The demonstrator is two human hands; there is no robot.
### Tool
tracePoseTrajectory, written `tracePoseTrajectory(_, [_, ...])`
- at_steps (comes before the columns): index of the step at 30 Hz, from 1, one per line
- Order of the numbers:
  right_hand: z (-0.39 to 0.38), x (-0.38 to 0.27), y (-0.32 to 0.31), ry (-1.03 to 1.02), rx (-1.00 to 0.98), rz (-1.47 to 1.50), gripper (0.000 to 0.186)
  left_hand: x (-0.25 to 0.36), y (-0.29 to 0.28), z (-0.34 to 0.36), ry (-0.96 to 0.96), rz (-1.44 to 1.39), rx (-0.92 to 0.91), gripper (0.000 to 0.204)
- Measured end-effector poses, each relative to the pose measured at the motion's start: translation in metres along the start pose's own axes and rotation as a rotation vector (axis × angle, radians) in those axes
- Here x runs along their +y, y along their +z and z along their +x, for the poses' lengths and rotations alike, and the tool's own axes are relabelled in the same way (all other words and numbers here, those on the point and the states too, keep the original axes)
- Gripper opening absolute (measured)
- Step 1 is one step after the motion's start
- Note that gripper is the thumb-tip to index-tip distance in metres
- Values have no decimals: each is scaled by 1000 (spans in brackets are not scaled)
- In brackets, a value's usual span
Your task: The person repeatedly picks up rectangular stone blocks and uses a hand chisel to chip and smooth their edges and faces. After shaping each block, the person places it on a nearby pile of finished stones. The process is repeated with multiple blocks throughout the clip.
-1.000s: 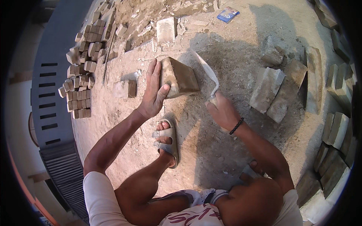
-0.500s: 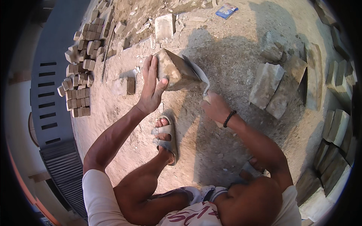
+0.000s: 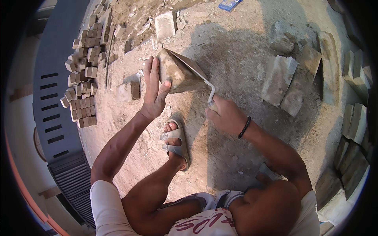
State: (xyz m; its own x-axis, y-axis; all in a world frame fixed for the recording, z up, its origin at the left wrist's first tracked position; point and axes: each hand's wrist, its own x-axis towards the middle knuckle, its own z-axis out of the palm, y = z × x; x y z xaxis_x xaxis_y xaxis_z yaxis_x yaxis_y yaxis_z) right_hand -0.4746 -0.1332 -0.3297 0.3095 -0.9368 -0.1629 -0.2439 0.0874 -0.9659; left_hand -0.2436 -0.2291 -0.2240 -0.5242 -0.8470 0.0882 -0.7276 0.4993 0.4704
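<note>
A rough concrete block [image 3: 176, 76] is tilted up on an edge in front of me. My left hand [image 3: 154, 94] grips its left side, fingers along the upper end and thumb against the near face. In my right hand [image 3: 227, 115] is a trowel [image 3: 211, 91], held by its handle with the fingers wrapped round it. Its flat blade lies along the upper right side of the block, and the cranked neck runs down to my fist. Most of the handle is hidden inside that hand. What the block's underside rests on cannot be seen.
A half-sunk brick [image 3: 128, 91] lies left of the block, a pale slab [image 3: 165, 24] beyond it. Larger blocks [image 3: 278, 80] lie at right; more [image 3: 354, 126] line the right edge. Small bricks [image 3: 84, 108] are stacked far left. My sandalled foot [image 3: 177, 143] is below the block.
The trowel blade has swung up and left onto the block's upper right side, showing more of its flat. My left hand still grips the block, and the whole view has shifted slightly.
</note>
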Motion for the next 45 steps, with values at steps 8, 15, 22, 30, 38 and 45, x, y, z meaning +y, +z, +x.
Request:
tracePoseTrajectory(8, [-27, -26, 22, 67, 91, 199, 34, 25, -11, 17, -401, -298, 79, 85])
tracePoseTrajectory(15, [-15, -23, 19, 42, 197, 276, 35, 15, 11, 25, -435, -150, 168, 101])
tracePoseTrajectory(22, [-9, 10, -4, 495, -157, 412, 36, 27, 10, 23, -457, -348, 104, 85])
tracePoseTrajectory(30, [-12, 17, 53, -22, 170, 199, 29, 38, 0, 19, -380, -283, -35, 84])
tracePoseTrajectory(38, [-15, 14, -12, 377, 75, 424, 34, 44, -15, -4, -460, -484, -68, 81])
tracePoseTrajectory(45, [-36, -58, -66, -32, 112, -48, 33, 43, -11, -22, -251, -123, -140, 100])
